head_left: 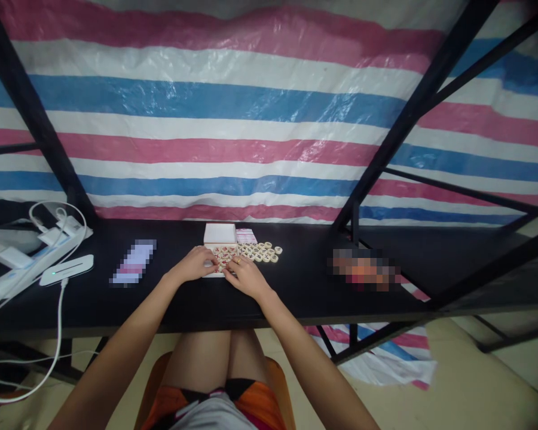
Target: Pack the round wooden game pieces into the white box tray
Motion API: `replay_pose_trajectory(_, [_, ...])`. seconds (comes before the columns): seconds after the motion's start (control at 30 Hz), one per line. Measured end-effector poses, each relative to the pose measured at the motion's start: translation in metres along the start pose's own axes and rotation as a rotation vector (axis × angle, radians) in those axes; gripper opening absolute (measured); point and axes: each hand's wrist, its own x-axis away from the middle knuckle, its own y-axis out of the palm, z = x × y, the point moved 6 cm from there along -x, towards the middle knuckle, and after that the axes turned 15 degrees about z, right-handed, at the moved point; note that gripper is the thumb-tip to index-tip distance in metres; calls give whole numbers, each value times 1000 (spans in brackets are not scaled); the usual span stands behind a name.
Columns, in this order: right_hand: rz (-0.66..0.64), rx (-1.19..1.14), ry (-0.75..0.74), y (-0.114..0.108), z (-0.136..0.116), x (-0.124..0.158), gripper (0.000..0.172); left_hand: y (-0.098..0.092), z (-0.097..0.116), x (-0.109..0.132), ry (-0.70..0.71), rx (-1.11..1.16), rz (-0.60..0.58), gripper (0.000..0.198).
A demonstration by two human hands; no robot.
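At the box, the left hand bends over its left side and the right hand its right, finger grip impossible to tell, red-marked pieces inside, dark-marked pieces just right.

Bare left forearm extended forward and inward from lower left; bare right forearm extended likewise from lower right, both converging ahead of body. Left wrist bent slightly inward; right wrist nearly straight. Bare left hand knuckles upward, fingers bent, pointing rightward. Bare right hand also knuckles upward, fingers curled, pointing forward-left. Hands close together, narrow gap between fingertips; grip of either unclear.
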Motion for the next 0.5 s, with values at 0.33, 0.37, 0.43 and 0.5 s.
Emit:
replay_pose_trajectory(0.33, [0,-16,0,1,0,1,24,9,-13,0,-65,-101,18,26])
replay_pose_trajectory(0.37, [2,-16,1,1,0,1,25,9,-13,0,-62,-107,17,26])
replay_pose_trajectory(0.43, [7,-20,4,0,0,1,25,10,-13,1,-59,-122,14,27])
replay_pose_trajectory(0.5, [13,-28,6,-1,1,1,24,9,-11,2,-57,-134,5,28])
